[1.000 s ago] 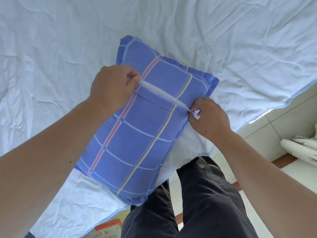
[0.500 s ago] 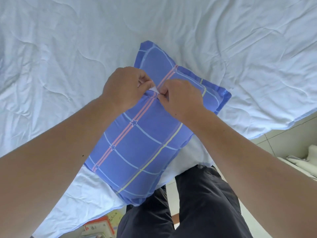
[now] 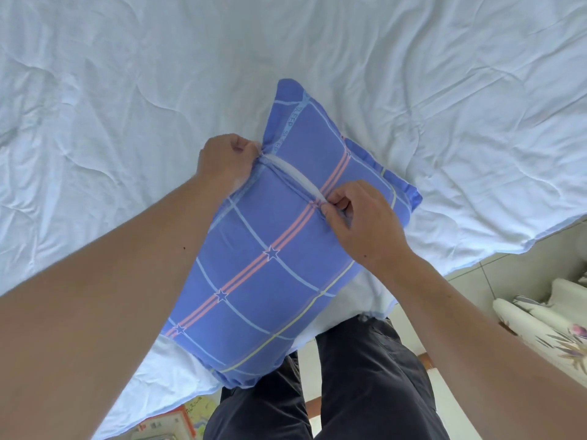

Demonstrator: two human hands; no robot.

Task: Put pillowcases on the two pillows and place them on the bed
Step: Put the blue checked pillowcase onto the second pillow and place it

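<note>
On the bed, near its edge, a pillow in a blue checked pillowcase is laid at a slant, one end overhanging towards the person's dark trousers. Pink stripes with small stars and thin white and yellow lines are seen across the case. Across its far part a slit stands partly open, and a white strip of the pillow inside is shown between the blue edges.

The left hand is clenched on the cloth at the slit's left end, where the case is bunched into small folds against the knuckles. The right hand is closed in a pinch, thumb and forefinger curled on the case at the slit's right end, just where the pink stripes cross. The two hands are held apart, with the open slit stretched between them.

The bed is covered by a crumpled white quilted sheet. Pale floor tiles are seen at right, with a floral cushion beside them, and printed paper lies on the floor at the bottom.
</note>
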